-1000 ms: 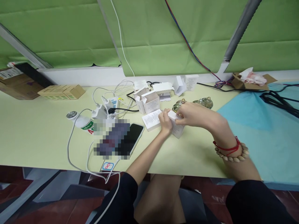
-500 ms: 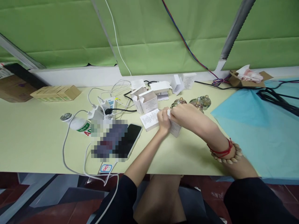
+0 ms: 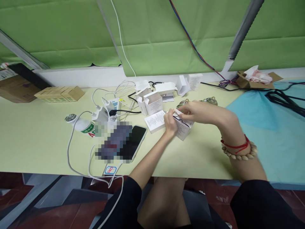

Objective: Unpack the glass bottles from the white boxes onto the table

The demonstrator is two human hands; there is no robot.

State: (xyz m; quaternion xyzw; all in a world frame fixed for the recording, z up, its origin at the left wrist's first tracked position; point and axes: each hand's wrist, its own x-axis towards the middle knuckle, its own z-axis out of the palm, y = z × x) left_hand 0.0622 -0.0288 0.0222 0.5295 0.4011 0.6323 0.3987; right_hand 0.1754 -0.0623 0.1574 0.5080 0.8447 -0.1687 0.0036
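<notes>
A small white printed carton [image 3: 183, 129] stands tilted on the table between my hands. My left hand [image 3: 171, 123] is closed round its left side. At the carton's top, my right hand [image 3: 194, 112] has its fingers bent onto a flap. Part of that top is hidden by the fingers. Just left of my left hand lies another white carton [image 3: 155, 121]. Behind my right hand, round glass bottles with gold tops [image 3: 211, 100] are partly covered by it.
Several opened white cartons [image 3: 153, 103] stand behind. To the left are a power strip [image 3: 115, 105], white cables, a white bottle [image 3: 79, 124] and a phone [image 3: 133, 143]. Brown boxes [image 3: 59, 94] sit at far left. Blue sheeting [image 3: 257, 136] covers the right side, with black cable [image 3: 286, 101].
My right hand has shifted from a fist over the carton to bent fingers at its flap, with the wrist further right. More of the carton's top shows. The view has shifted slightly.
</notes>
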